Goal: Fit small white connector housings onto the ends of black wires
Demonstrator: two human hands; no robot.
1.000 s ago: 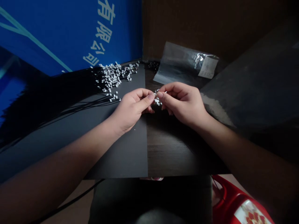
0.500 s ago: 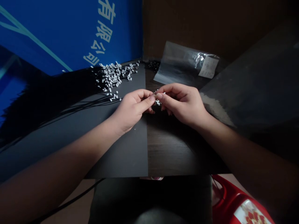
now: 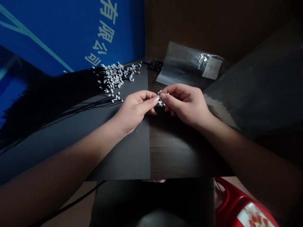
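Tiny piece (image 3: 158,94) between fingertips (image 3: 156,98), pinch nearly unchanged

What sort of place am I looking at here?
Probably a small-parts assembly bench, workshop or home unclear: black wires with small white pieces clustered at one end, plus a labelled clear bag on the dark tabletop.

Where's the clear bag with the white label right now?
In the head view, the clear bag lies right of centre, just beyond the right hand.
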